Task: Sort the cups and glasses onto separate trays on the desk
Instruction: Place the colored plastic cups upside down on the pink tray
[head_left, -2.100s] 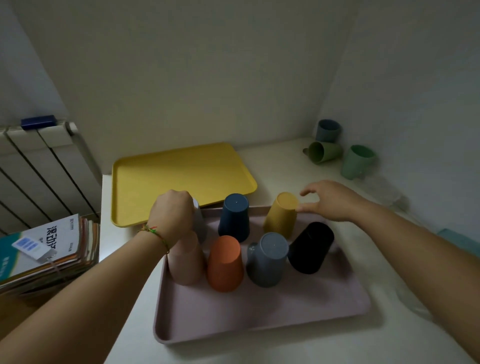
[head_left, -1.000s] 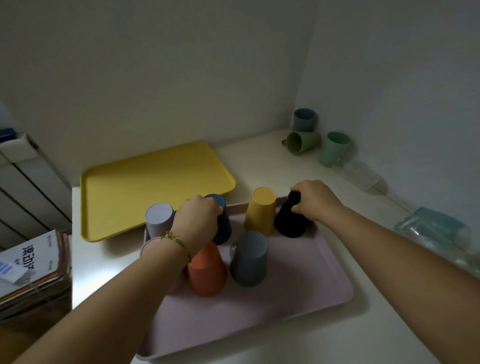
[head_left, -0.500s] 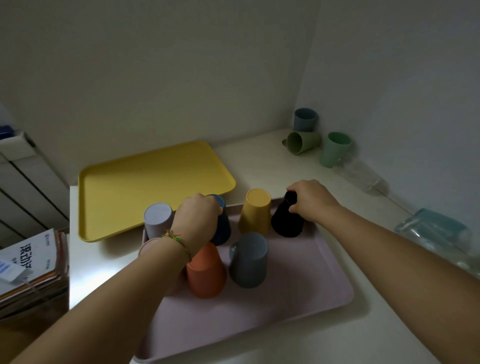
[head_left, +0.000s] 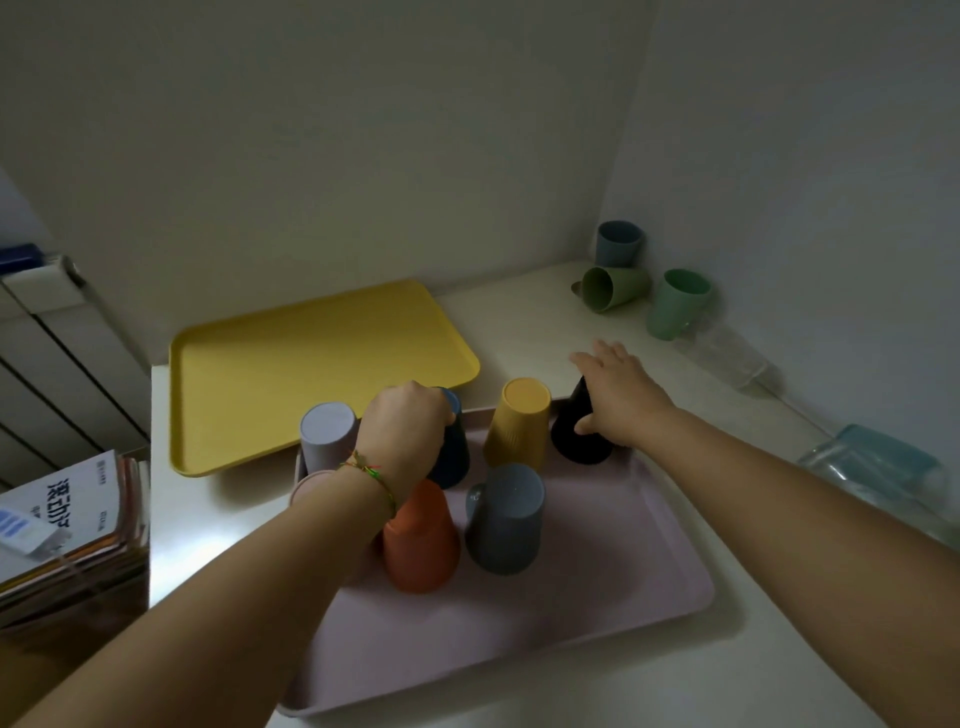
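Several cups stand upside down on a pink tray (head_left: 597, 618): lavender (head_left: 327, 434), dark blue (head_left: 451, 457), yellow (head_left: 519, 423), black (head_left: 576, 436), orange (head_left: 421, 540), grey (head_left: 504, 519) and a pale pink one (head_left: 306, 483) mostly hidden by my left forearm. My left hand (head_left: 402, 431) is closed around the top of the dark blue cup. My right hand (head_left: 615, 387) hovers over the black cup with fingers spread, holding nothing. Behind lies a bare yellow tray (head_left: 311, 364). Clear glasses lie on the desk at the right: one (head_left: 727, 356) by the wall, others (head_left: 878, 473) nearer.
In the far right corner are a blue-grey cup (head_left: 617, 243), an olive cup on its side (head_left: 610, 288) and an upright green cup (head_left: 678, 304). A stack of books (head_left: 67, 535) sits left of the desk, a radiator (head_left: 47, 364) behind it.
My right hand has let go of the black cup, which now stands upside down at the tray's back right, and has opened and lifted. My left hand still grips the dark blue cup.
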